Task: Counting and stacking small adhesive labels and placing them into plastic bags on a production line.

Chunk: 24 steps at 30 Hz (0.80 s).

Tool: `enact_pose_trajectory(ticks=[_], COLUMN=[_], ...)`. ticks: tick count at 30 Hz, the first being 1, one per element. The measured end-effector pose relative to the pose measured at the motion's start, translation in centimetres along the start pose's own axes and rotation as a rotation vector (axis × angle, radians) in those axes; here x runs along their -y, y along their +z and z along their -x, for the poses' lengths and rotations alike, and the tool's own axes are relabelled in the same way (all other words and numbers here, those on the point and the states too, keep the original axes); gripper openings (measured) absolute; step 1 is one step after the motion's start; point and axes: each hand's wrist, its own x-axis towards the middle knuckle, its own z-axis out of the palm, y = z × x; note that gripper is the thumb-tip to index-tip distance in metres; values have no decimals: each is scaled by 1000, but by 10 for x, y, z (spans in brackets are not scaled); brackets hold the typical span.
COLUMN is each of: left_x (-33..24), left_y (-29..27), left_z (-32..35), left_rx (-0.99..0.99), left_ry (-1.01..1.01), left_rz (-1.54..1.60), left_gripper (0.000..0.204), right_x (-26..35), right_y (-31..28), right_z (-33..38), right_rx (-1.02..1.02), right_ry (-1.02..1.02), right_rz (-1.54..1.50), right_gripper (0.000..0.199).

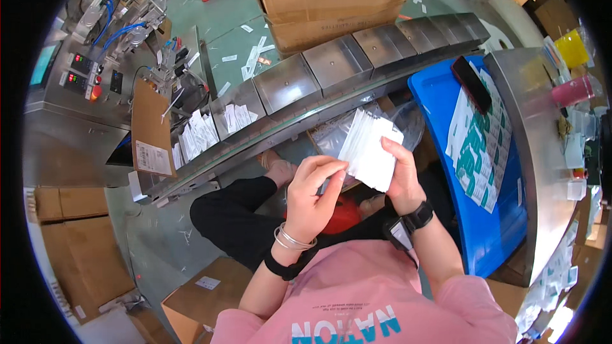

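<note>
A fanned stack of flat white packets [371, 150] is held over my lap. My right hand [403, 175] grips its right side, with the thumb lying on top. At the stack's lower left edge, the fingertips and thumb of my left hand [312, 191] are pinched together on the packets. More white packets [196, 135] stand upright in the conveyor's left compartments, and a few others [238, 117] lean in the compartment beside them. What is printed on the held packets cannot be made out.
A metal compartment conveyor [331, 62] curves across in front. On my right, a blue tray [488, 242] carries green-and-white packets [477, 159] and a dark phone [472, 83]. Machinery [86, 83] stands at left. Cardboard boxes [338, 9] sit beyond the conveyor and around the floor.
</note>
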Motion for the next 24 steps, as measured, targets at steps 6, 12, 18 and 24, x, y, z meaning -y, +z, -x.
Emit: enact_pose_trajectory(ticks=[6, 12, 18, 24], left_x=[-10, -12, -15, -18], left_y=[5, 7, 5, -6], left_z=[3, 2, -1, 7], left_rx=[20, -1, 31, 105], left_ry=[-12, -94, -106, -298], left_rz=[-47, -23, -107, -54], left_gripper=[18, 9, 6, 4], right_x=[-1, -7, -19, -29], right_y=[-4, -2, -5, -9], right_z=[11, 13, 14, 16], right_rx=[48, 46, -26, 24], right_ry=[-8, -137, -92, -7], right_rz=[-7, 167, 52, 26], right_gripper=[44, 42, 42, 46])
